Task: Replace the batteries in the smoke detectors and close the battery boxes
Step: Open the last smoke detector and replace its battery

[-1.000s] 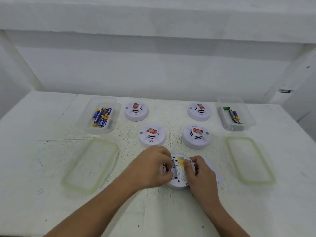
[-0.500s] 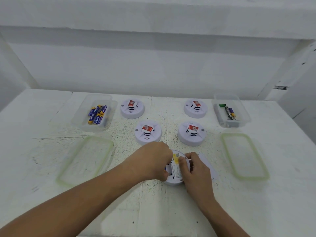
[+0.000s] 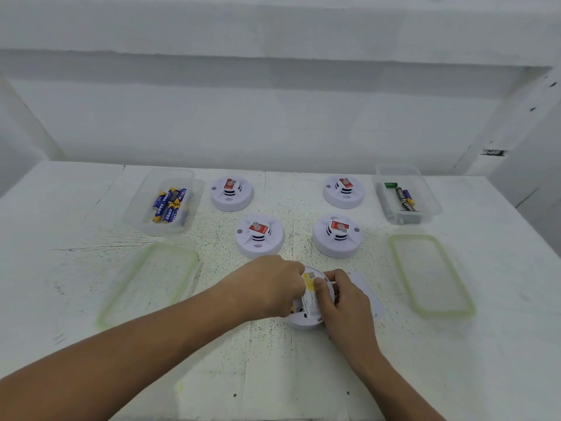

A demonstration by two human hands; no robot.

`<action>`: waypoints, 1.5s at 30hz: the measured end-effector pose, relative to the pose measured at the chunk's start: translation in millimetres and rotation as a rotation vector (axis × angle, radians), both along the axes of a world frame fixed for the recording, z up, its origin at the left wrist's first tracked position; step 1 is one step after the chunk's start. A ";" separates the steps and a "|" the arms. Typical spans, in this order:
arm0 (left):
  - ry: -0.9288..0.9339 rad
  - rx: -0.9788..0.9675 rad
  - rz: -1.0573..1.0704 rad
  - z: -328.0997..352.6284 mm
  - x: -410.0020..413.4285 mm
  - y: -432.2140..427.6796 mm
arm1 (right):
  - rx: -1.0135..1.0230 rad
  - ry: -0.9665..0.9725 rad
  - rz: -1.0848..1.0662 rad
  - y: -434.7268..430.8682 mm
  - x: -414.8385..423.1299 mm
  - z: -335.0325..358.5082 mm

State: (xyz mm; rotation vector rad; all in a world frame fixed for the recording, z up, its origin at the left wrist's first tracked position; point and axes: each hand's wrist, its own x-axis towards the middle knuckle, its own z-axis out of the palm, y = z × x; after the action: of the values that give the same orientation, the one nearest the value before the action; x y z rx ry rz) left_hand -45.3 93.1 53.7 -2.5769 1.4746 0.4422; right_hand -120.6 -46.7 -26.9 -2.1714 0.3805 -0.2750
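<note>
White-painted table [image 3: 303,375], scuffed and speckled. At 6 o'clock on it lies the flipped smoke detector [image 3: 309,300], back side up, label w/ a yellow patch showing. Both hands are on it. Left hand [image 3: 267,287] comes in from 8 o'clock, fingers curled over the detector's left edge and gripping it; what's under the fingertips is hidden. Right hand [image 3: 346,302] comes from 5 o'clock, fingers curled round the right edge, 1 fingertip on the label.

A flat white cover plate [image 3: 368,296] lies just beside the detector at 3 o'clock, partly under the right hand.

4 more detectors stand face up, each w/ a red sticker: 2 near ones [image 3: 259,235] [image 3: 337,235] at 11 and 1 o'clock from the flipped unit, 2 far ones [image 3: 232,194] [image 3: 344,191] behind them.

Clear box [image 3: 136,214] at 10 o'clock holds blue-yellow batteries [image 3: 170,205]. Clear box [image 3: 425,196] at 2 o'clock holds a few dark and green batteries [image 3: 405,199]. Both boxes are open; their green-rimmed lids [image 3: 148,284] [image 3: 431,275] lie flat at 9 and 3 o'clock.
</note>
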 end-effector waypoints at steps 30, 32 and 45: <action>-0.042 -0.067 -0.201 -1.5 2.8 -0.4 | -0.008 -0.007 0.009 -0.2 -2.3 -0.9; -0.007 -0.134 -0.207 -3.2 4.9 6.0 | -0.013 -0.015 0.008 -0.5 -2.3 -2.6; 0.352 -0.391 0.058 -19.4 14.1 35.8 | -0.050 -0.021 0.010 -1.4 -1.7 -4.0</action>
State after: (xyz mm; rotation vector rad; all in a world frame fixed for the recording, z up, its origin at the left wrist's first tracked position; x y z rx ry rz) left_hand -31.2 128.9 34.3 -2.9683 1.7521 0.7092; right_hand -122.4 -48.1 -30.9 -2.2168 0.3543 -0.3038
